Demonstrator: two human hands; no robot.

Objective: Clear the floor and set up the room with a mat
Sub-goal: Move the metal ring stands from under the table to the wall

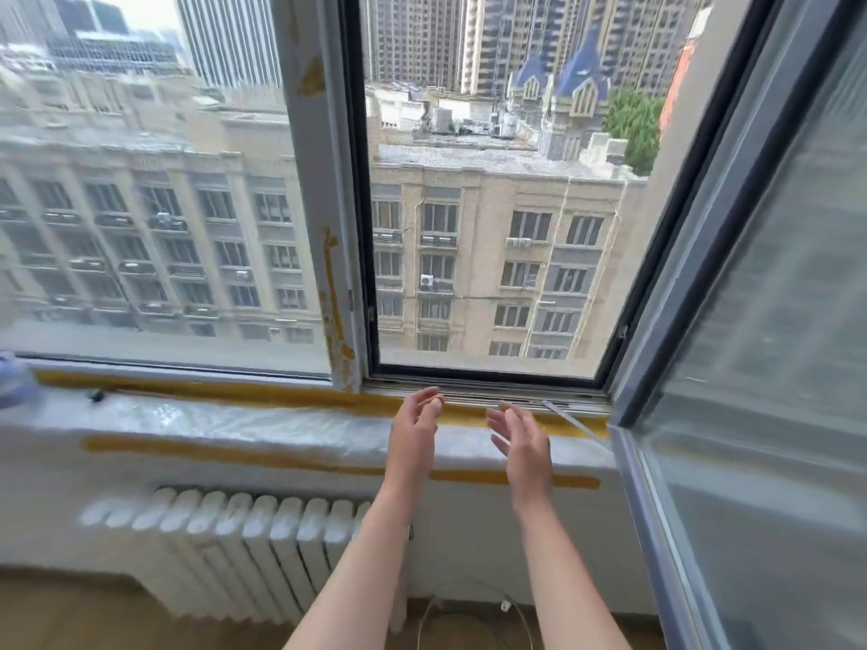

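Observation:
I stand facing a window. My left hand (415,426) and my right hand (523,443) reach forward side by side over the window sill (234,426), palms turned toward each other, fingers relaxed and holding nothing. Their fingertips hover just short of the lower frame track (492,396) of the open window. The sash (750,321) is swung inward on the right. No mat is in view, and only a strip of wooden floor (70,612) shows at the bottom left.
The sill is covered with plastic sheet and yellow tape. A white radiator (244,546) hangs under it. A white cable (469,607) loops on the floor below my arms. A bluish object (14,377) sits at the sill's far left. The open sash blocks the right side.

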